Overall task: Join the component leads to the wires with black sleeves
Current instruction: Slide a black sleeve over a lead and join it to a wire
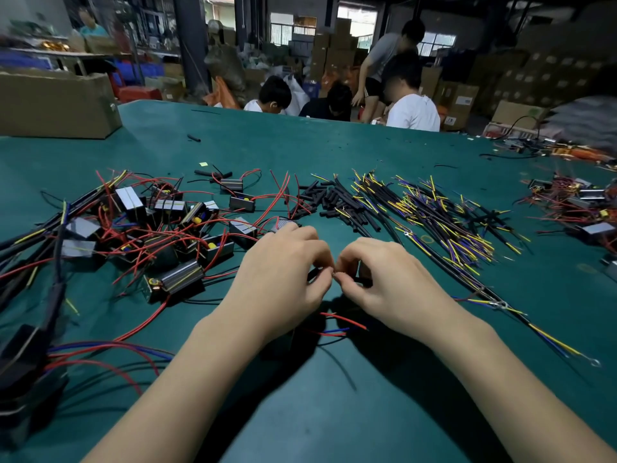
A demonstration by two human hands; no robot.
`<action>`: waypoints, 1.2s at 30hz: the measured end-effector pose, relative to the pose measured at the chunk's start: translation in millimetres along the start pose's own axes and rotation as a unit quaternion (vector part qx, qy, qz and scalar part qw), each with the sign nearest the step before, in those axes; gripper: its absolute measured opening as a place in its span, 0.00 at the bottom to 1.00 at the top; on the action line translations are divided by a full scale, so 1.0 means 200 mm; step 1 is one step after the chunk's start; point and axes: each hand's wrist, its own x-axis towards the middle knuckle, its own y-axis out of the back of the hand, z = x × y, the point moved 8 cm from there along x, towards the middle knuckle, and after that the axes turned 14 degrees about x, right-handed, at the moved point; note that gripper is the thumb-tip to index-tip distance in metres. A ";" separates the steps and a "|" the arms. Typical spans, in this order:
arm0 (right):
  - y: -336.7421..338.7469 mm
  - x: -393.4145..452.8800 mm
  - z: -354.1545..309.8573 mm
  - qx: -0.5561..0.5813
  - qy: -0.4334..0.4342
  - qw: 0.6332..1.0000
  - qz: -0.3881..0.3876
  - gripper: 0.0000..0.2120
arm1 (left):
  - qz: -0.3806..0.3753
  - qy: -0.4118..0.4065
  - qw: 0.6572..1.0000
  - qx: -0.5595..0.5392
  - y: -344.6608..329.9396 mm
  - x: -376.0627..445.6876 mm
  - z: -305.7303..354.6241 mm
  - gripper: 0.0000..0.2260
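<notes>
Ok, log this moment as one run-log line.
step: joining lead to wire | left hand: pinching wire end | right hand: pinching wire end | fingertips meet above green table | black sleeves: piled behind

Dim overhead light; soft shadows; edges warped, background blurred.

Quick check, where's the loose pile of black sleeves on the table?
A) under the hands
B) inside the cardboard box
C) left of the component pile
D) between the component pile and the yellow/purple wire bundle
D: the black sleeves lie on the green table, right of the components and left of the wire bundle.
</notes>
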 end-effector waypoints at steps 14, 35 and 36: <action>-0.09 0.00 -0.14 -0.227 0.045 0.973 -0.002 0.07 | -0.095 0.053 0.991 0.081 -0.07 -0.01 -0.03 0.10; -0.05 -0.03 -0.04 -0.039 0.041 0.997 0.042 0.08 | -0.093 0.147 0.966 -0.189 -0.11 0.00 -0.13 0.06; -0.04 -0.03 -0.05 -0.044 0.048 0.996 0.058 0.08 | -0.099 0.155 0.956 -0.226 -0.12 -0.01 -0.13 0.06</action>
